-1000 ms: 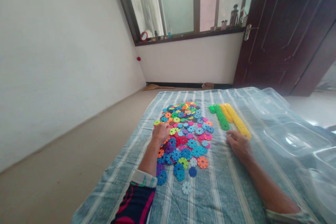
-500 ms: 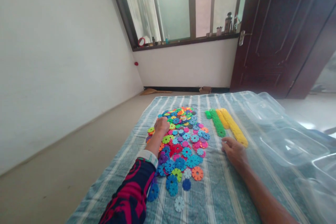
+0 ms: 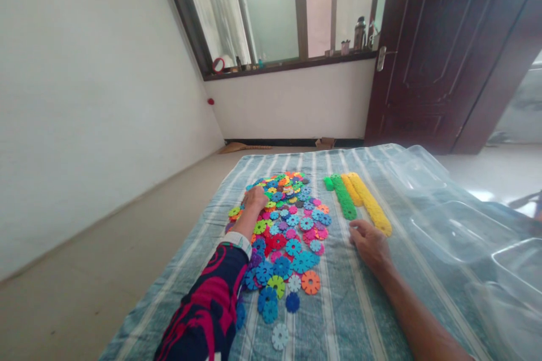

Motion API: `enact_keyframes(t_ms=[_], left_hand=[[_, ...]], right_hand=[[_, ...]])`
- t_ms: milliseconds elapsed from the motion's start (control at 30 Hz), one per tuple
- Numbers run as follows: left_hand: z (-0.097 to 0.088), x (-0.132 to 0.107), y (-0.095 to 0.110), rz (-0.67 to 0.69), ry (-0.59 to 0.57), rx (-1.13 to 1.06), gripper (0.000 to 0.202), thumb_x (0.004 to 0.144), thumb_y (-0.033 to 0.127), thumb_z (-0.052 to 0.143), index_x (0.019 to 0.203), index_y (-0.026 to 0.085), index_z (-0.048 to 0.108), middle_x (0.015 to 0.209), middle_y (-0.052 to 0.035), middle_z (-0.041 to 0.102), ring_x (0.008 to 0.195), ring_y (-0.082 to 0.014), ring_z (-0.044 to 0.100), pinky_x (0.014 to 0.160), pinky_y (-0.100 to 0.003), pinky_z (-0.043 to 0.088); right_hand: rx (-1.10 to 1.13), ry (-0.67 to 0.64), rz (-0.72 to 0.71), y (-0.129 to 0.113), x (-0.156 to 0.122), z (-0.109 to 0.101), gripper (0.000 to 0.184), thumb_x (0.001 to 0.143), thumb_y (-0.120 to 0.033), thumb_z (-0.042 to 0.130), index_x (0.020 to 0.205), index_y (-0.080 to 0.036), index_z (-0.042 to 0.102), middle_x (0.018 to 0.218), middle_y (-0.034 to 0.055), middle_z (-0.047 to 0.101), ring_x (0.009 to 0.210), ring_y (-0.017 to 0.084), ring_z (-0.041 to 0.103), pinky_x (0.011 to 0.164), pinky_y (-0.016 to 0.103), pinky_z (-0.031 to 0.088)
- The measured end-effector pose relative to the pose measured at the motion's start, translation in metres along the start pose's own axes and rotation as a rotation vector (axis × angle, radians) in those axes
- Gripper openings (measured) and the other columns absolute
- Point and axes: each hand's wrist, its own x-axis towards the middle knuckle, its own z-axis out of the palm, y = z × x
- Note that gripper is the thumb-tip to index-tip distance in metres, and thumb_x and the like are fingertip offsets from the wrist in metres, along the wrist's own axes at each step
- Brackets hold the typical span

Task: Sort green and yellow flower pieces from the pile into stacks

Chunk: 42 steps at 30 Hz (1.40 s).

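Apparently to separate colours, a green row of notched plastic discs (image 3: 342, 197) and matching yellow rows (image 3: 373, 211) lie right of a multicoloured disc heap (image 3: 277, 241) on striped blue-grey cloth (image 3: 351, 304). The left hand (image 3: 255, 198) curls over the heap's far-left side, the right hand (image 3: 371, 243), loosely bent, beside the rows' near ends (whether either pinches anything, I cannot tell).

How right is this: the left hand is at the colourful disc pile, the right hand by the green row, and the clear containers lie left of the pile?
Not quite: the head view shows the clear containers right of the colourful disc pile. The rest is right: left hand at the pile, right hand by the green row.
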Motion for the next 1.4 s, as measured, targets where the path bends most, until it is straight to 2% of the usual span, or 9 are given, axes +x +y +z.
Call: enact_keyframes(t_ms=[267, 433, 567, 633, 767, 933, 1100, 1400], left_hand=[[-0.003, -0.005, -0.011, -0.026, 0.120, -0.129, 0.027, 0.072, 0.014, 0.057, 0.094, 0.020, 0.072, 0.107, -0.0109, 0.072, 0.101, -0.0250, 0.066, 0.078, -0.030, 0.048], [-0.014, -0.009, -0.008, 0.005, 0.144, -0.273, 0.025, 0.070, 0.019, 0.060, 0.093, 0.016, 0.072, 0.095, -0.0078, 0.074, 0.091, -0.0212, 0.067, 0.075, -0.026, 0.049], [-0.005, -0.031, 0.021, 0.153, 0.075, -0.429, 0.027, 0.070, 0.025, 0.063, 0.093, 0.016, 0.073, 0.085, -0.0017, 0.074, 0.076, -0.0158, 0.067, 0.067, -0.022, 0.050], [0.006, -0.050, 0.043, 0.279, -0.023, -0.614, 0.025, 0.069, 0.021, 0.062, 0.090, 0.014, 0.073, 0.079, -0.0030, 0.072, 0.071, -0.0151, 0.065, 0.065, -0.024, 0.050], [0.035, -0.089, 0.095, 0.500, -0.225, -0.685, 0.018, 0.066, 0.015, 0.063, 0.079, 0.013, 0.073, 0.073, -0.0023, 0.070, 0.067, -0.0133, 0.062, 0.065, -0.025, 0.050], [0.061, -0.105, 0.144, 0.583, -0.224, -0.657, 0.017, 0.066, 0.012, 0.061, 0.077, 0.014, 0.074, 0.074, -0.0013, 0.071, 0.073, -0.0137, 0.063, 0.071, -0.025, 0.049], [0.074, -0.101, 0.166, 0.566, -0.199, -0.652, 0.020, 0.069, 0.012, 0.061, 0.083, 0.015, 0.074, 0.079, -0.0022, 0.073, 0.075, -0.0142, 0.064, 0.071, -0.025, 0.050], [0.074, -0.098, 0.177, 0.556, -0.141, -0.576, 0.021, 0.070, 0.011, 0.058, 0.083, 0.015, 0.074, 0.080, -0.0038, 0.073, 0.076, -0.0149, 0.064, 0.070, -0.025, 0.047]], right_hand=[[0.029, 0.013, -0.017, 0.000, 0.000, 0.000, 0.032, 0.074, -0.042, 0.048, 0.084, -0.021, 0.070, 0.056, -0.0009, 0.064, 0.056, 0.019, 0.059, 0.060, 0.030, 0.042], [0.233, 0.121, 0.084, -0.003, 0.005, -0.002, 0.033, 0.069, -0.045, 0.054, 0.082, -0.017, 0.069, 0.054, 0.0011, 0.065, 0.053, 0.019, 0.060, 0.057, 0.030, 0.046], [0.439, 0.236, 0.201, -0.007, 0.010, -0.006, 0.038, 0.068, -0.048, 0.057, 0.083, -0.015, 0.068, 0.054, 0.0023, 0.065, 0.046, 0.017, 0.058, 0.046, 0.027, 0.044], [0.473, 0.281, 0.220, -0.009, 0.011, -0.008, 0.038, 0.067, -0.048, 0.059, 0.083, -0.015, 0.068, 0.053, 0.0023, 0.065, 0.045, 0.016, 0.057, 0.043, 0.026, 0.042], [0.524, 0.299, 0.213, -0.009, 0.011, -0.009, 0.033, 0.065, -0.044, 0.061, 0.081, -0.015, 0.067, 0.050, 0.0004, 0.062, 0.044, 0.015, 0.055, 0.042, 0.025, 0.041], [0.501, 0.282, 0.169, -0.006, 0.012, -0.008, 0.031, 0.067, -0.044, 0.059, 0.080, -0.016, 0.066, 0.050, 0.0001, 0.062, 0.045, 0.016, 0.056, 0.046, 0.027, 0.046], [0.496, 0.271, 0.190, -0.006, 0.013, -0.007, 0.032, 0.067, -0.043, 0.059, 0.082, -0.016, 0.066, 0.051, 0.0001, 0.063, 0.044, 0.016, 0.056, 0.044, 0.026, 0.045], [0.426, 0.243, 0.156, -0.003, 0.015, -0.005, 0.030, 0.070, -0.043, 0.057, 0.081, -0.017, 0.066, 0.052, 0.0000, 0.063, 0.045, 0.016, 0.056, 0.047, 0.027, 0.044]])
